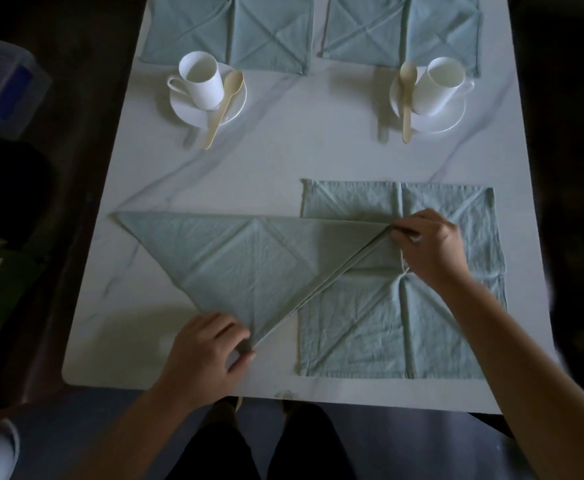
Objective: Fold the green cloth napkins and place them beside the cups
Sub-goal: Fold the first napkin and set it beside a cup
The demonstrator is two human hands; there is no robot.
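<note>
Head view: left hand [207, 351] and right hand [429, 244] each pinch a corner of the triangle-folded pale green cloth napkin [249, 258], whose layers an uneven pull could skew.

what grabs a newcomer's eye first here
A pale green cloth napkin folded into a triangle spans the near side of the white marbled table, its corners pinched by the left hand and right hand. Farther back stand the left white ceramic cup and right white ceramic cup.

left hand [204, 351], right hand [429, 247]: bare | forearms [512, 341]: unsleeved | legs: black trousers [304, 452]
</note>
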